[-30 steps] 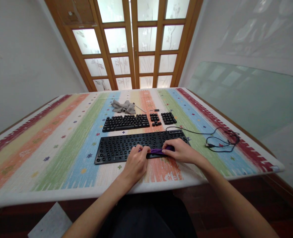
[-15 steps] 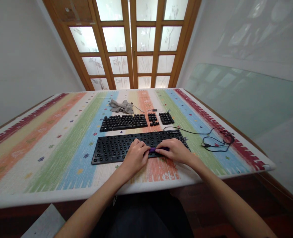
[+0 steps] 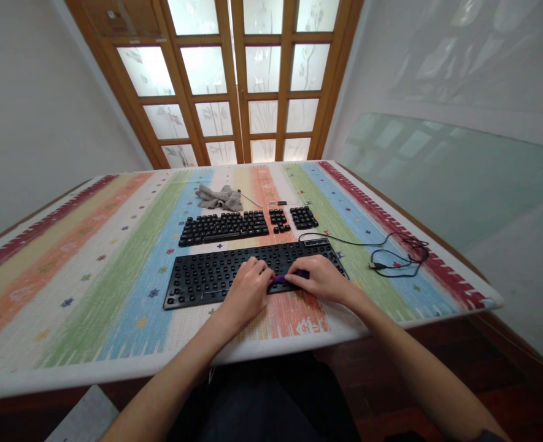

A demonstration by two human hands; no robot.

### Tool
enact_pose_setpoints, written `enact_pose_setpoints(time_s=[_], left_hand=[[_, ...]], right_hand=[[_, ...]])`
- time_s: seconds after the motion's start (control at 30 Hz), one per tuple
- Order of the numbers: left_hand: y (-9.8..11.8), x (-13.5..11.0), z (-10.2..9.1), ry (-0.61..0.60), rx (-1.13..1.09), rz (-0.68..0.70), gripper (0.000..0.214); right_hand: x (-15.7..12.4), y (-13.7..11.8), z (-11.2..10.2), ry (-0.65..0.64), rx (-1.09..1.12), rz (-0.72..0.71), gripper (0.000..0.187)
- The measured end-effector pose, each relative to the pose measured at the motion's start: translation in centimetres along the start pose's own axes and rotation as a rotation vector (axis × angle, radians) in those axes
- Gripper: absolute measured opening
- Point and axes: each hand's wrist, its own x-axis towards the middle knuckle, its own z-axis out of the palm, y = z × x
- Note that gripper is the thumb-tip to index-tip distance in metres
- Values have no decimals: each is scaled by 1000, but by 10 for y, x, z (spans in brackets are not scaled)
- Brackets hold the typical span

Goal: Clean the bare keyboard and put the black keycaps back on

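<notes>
A black keyboard base [image 3: 192, 273] with its keycaps off lies across the front of the table. Over its right half, my left hand [image 3: 251, 282] and my right hand [image 3: 316, 277] are close together. Stretched between their fingertips is a small strip of purple cloth [image 3: 279, 279], pinched by both hands. More purple shows behind my right fingers. My fingers hide part of the base and most of the cloth. Just beyond the base, the loose black keycaps [image 3: 225, 227] are laid out in keyboard order, with smaller groups of keycaps [image 3: 304, 217] to the right.
A crumpled grey cloth [image 3: 219, 197] lies behind the keycaps, beside a thin rod [image 3: 251, 199] and a small dark tool [image 3: 279, 203]. The keyboard's black cable [image 3: 402, 264] is coiled at the right. A striped tablecloth [image 3: 128, 270] covers the table.
The view has shifted slightly, so the table things appear a little further left. Both hands keep hold of the purple cloth, and more of it shows behind my right fingers.
</notes>
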Motion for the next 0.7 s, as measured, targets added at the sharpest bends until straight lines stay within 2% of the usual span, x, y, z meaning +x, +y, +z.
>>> enact_pose_setpoints(time_s=[0.2, 0.43, 0.7], left_hand=[[-2, 14, -12, -100, 31, 101, 18], [-12, 36, -17, -202, -119, 57, 13], [-16, 38, -17, -213, -157, 48, 10]], right_hand=[[-7, 2, 2, 29, 17, 14, 20], [-12, 2, 6, 82, 17, 2, 19], [-11, 3, 9, 99, 91, 56, 16]])
